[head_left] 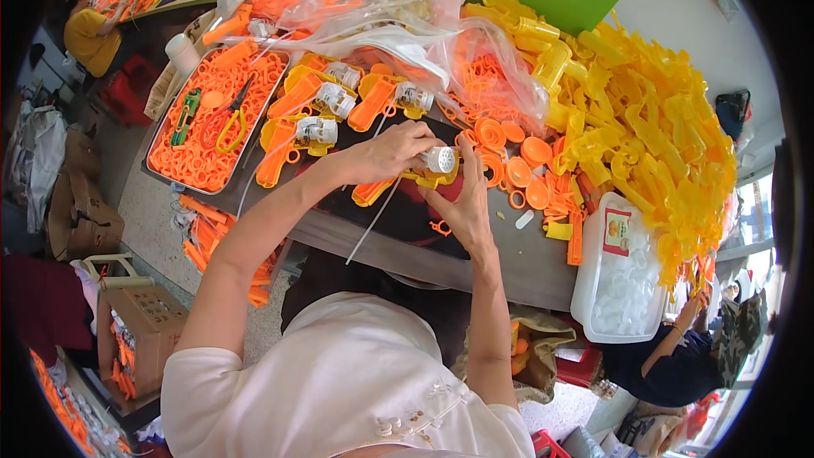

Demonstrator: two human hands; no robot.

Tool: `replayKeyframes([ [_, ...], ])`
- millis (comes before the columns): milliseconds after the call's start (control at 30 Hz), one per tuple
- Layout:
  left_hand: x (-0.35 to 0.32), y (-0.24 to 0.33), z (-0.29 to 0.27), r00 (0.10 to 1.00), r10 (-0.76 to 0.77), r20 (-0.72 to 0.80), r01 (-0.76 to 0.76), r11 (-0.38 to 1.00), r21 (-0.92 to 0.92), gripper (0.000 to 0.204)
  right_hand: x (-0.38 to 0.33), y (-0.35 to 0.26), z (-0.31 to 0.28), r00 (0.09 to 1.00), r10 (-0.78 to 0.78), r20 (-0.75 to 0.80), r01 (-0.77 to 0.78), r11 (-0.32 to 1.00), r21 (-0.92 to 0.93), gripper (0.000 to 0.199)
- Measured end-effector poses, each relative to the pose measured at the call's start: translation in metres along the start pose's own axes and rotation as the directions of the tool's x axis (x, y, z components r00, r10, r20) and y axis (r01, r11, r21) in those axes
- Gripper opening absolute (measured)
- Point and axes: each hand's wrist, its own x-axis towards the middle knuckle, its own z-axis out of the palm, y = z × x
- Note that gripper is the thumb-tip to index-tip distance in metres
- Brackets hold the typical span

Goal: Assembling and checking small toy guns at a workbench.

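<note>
Both hands are on one plastic toy gun (370,193) with an orange handle, a yellow body and a white nozzle (440,159) full of small holes. My left hand (393,153) grips it from the left, fingers closed around the clear part behind the nozzle. From the right, my right hand (465,214) holds the yellow body between thumb and fingers. A thin white tube (374,220) hangs toward the table's front edge. Several similar toy guns (292,137) lie to the far left of my hands. My hands partly hide the held gun.
A metal tray (153,168) of orange rings, holding green cutters and yellow-handled pliers, stands at left. Orange discs (535,151) lie to the right, before a tall heap of yellow shells (627,110). A white tub (593,288) of clear parts sits at the right edge. Other people work nearby.
</note>
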Motion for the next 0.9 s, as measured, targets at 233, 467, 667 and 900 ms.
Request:
replayKeyframes([
  [233,-0.004,0.006,0.001,0.999,-0.022,-0.039,0.023,1.000,0.015,0.040,0.000,-0.004,0.005,0.998,0.008,-0.062,0.001,0.990,0.143,0.096],
  [467,-0.001,0.009,-0.005,0.994,-0.044,-0.099,0.035,0.996,-0.087,0.029,0.003,-0.001,0.011,0.993,-0.005,-0.115,0.033,0.970,0.242,0.098],
  [667,0.000,0.006,0.019,0.983,-0.106,-0.149,0.075,0.977,-0.199,0.029,-0.003,0.015,0.006,0.999,0.034,-0.036,-0.019,0.934,0.356,0.094],
  [900,-0.004,0.013,0.063,0.924,-0.022,-0.382,0.083,0.986,0.142,0.027,-0.057,0.022,-0.013,0.971,-0.067,-0.230,0.036,0.990,-0.138,0.065],
])
